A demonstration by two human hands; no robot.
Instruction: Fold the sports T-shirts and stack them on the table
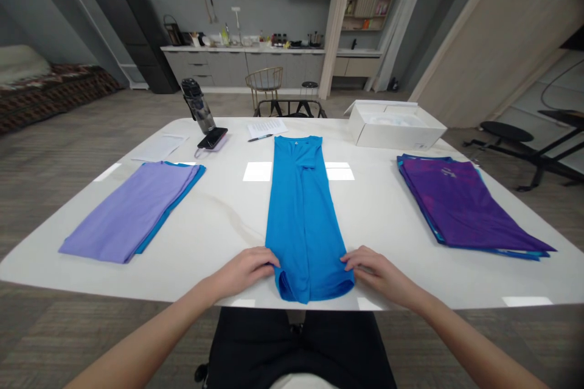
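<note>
A bright blue T-shirt (303, 213) lies in front of me, its sides folded inward into a long strip. Its neckline is at the far end, and a sleeve is folded across the upper part. The hem curls up a little at the near end. My left hand (250, 268) grips the shirt's left edge near the hem, fingers and thumb closed on the fabric. On the opposite edge, my right hand (376, 272) pinches the cloth at about the same height.
Folded lavender and blue garments (137, 209) lie at left, a purple-topped pile (465, 203) at right. Farther back on the white table (219, 206) are a water bottle (198, 106), a phone (213, 138), papers (269, 127), a pen (260, 138) and a white box (392, 127).
</note>
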